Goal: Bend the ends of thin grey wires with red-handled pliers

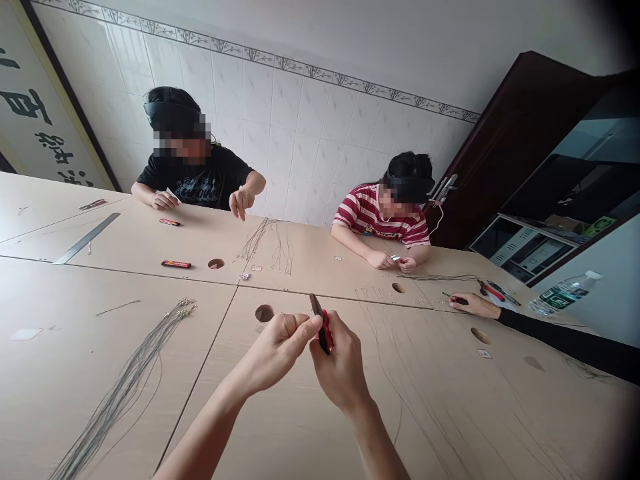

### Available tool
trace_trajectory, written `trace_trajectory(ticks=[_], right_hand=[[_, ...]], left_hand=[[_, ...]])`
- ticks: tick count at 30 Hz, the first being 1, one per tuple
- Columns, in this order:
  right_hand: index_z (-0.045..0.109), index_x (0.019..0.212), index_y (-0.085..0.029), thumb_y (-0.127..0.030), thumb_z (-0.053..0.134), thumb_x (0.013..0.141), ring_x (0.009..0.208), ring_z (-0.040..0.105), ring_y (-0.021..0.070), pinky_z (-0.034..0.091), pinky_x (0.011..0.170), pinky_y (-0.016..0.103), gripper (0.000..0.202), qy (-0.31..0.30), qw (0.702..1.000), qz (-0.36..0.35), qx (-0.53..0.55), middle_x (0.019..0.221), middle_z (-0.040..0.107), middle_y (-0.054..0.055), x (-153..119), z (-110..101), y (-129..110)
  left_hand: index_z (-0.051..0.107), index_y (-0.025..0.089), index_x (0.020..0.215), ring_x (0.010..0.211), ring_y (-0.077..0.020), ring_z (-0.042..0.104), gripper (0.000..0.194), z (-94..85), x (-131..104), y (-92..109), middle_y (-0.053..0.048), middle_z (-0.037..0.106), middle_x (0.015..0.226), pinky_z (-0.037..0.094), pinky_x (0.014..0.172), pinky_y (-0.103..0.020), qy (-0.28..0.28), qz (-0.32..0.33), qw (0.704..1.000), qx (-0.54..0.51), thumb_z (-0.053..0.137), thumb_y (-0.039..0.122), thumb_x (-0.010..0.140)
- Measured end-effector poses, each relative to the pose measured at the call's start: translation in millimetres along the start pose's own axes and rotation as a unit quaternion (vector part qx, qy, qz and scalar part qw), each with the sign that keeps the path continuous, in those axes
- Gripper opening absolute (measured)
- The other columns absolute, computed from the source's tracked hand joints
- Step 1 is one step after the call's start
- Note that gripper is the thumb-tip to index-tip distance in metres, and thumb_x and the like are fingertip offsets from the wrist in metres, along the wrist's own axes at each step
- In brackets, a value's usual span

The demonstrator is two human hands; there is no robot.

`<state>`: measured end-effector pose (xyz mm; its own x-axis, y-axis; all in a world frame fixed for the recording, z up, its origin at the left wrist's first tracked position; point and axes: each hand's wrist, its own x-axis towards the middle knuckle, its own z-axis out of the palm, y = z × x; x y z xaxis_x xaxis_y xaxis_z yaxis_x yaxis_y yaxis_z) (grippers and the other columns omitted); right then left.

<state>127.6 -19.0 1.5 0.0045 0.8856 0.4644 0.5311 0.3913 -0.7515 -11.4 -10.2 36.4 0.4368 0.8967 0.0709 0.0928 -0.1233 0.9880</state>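
Tables of pale wood-grain laminate (125,373), pushed together, fill most of the view, with round cable holes cut into their tops. Behind them rises a white tiled wall (300,120), and a dark brown wooden cabinet (505,133) stands at the far right. Across the tables sit two people: one in a black T-shirt (200,180) with both hands on the tabletop, one in a red-and-white striped shirt (373,215) with hands close together over a small part. A third person's black-sleeved arm (565,340) reaches in from the right, its hand resting on the table beside red-handled tools. A long bundle of thin grey wires (125,380) lies fanned on the left table, and a long metal ruler (87,238) lies farther back. A clear plastic water bottle (563,293) lies on its side at the right edge.

Near the centre, above the tabletop, the right hand (340,363) is closed around the red-and-black handled pliers (323,327), whose dark tip points up and away. The left hand (280,350) is curled just beside it, thumb and fingertips pinched together against the pliers; whatever they pinch is too small to make out. Small flat red-and-black boxes (175,264) lie on the far table.
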Motion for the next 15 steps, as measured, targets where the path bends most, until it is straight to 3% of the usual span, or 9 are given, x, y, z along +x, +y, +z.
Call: trace_trajectory(ticks=[6, 15], right_hand=[[0.039, 0.074, -0.023, -0.012, 0.046, 0.074, 0.057, 0.041, 0.0135, 0.033, 0.052, 0.023, 0.013, -0.011, 1.0, 0.009, -0.002, 0.064, 0.046, -0.005, 0, -4, 4], [0.034, 0.071, -0.024, -0.012, 0.044, 0.071, 0.055, 0.036, 0.013, 0.031, 0.05, 0.022, 0.016, -0.016, 1.0, -0.006, 0.003, 0.06, 0.039, -0.006, 0, -5, -2]], left_hand=[[0.018, 0.022, 0.055, 0.049, -0.0088, 0.011, 0.056, 13.5, 1, -9, 0.008, 0.014, 0.051, 0.01, 0.049, -0.031, 0.057, 0.018, 0.997, -0.053, 0.041, 0.051, 0.096], [0.016, 0.023, 0.054, 0.047, -0.0085, 0.011, 0.052, 15.6, -6, -15, 0.008, 0.013, 0.049, 0.011, 0.046, -0.03, 0.075, 0.05, 0.994, -0.068, 0.04, 0.042, 0.095]])
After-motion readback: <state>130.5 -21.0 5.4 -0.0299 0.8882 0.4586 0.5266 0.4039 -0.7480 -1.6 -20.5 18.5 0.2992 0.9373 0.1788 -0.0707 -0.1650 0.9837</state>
